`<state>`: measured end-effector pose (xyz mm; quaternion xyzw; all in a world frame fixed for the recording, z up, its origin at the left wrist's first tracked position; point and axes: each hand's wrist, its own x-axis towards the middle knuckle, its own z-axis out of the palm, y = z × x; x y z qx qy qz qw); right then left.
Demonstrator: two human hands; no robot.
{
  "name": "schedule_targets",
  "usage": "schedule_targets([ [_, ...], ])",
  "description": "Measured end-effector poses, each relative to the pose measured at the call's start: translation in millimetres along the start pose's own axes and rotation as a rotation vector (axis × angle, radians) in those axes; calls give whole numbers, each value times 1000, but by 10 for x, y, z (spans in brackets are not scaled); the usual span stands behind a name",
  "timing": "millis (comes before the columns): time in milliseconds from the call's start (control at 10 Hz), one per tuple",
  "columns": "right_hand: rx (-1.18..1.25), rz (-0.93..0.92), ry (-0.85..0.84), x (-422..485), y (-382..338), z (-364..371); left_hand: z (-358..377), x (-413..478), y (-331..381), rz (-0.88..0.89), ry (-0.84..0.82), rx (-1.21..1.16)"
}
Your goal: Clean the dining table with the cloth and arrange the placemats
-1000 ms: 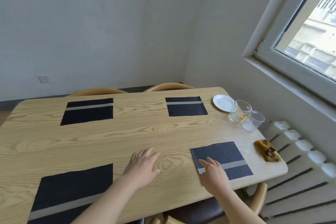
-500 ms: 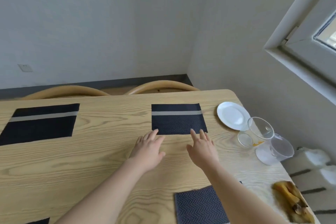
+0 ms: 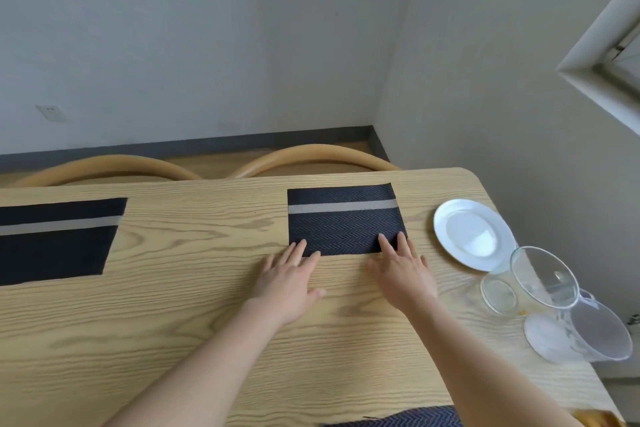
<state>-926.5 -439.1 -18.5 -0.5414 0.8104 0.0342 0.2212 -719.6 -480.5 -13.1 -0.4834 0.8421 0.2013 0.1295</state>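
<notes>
on the far wall at the left, a small white socket plate point(image 3: 50, 113) is sitting low down, too small to read. below it the wooden desk point(image 3: 190, 295) is stretching across the view, with the curved tops of two tan chairs point(image 3: 104, 166) showing behind its far edge.

at the desk's left a dark placemat point(image 3: 59, 246) with a grey stripe is lying flat, cut off by the picture's edge. a second dark placemat point(image 3: 346, 218), herringbone-woven with the same grey stripe toward its far side, is lying flat near the far right corner.

the left hand point(image 3: 287, 282) is resting palm down on the wood, its fingers point(image 3: 299, 248) straight and slightly spread, their tips touching the near left edge of this second placemat. the right hand point(image 3: 405, 274) is lying likewise, fingers point(image 3: 384, 242) straight and a little apart, tips pressing on the near right corner of the same mat. neither hand is gripping anything.

just beside the mat's right edge a white plate point(image 3: 472, 234) is sitting on the desk. nearer, by the right edge, two clear glasses are standing just beside each other: one point(image 3: 540, 279) carrying an orange trace at its bottom, the other point(image 3: 585, 333) whitish inside.

at the bottom edge a sliver of a third dark placemat point(image 3: 415, 419) is showing. a pale window frame point(image 3: 606, 55) is jutting in at the upper right.
</notes>
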Motion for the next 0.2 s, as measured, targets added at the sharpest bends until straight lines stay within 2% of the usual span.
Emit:
schedule_targets([
  [100,24,1,31,-54,11,31,1,-71,-23,18,56,-51],
  [200,30,-22,142,-150,-26,25,-62,-187,-69,36,155,-124],
])
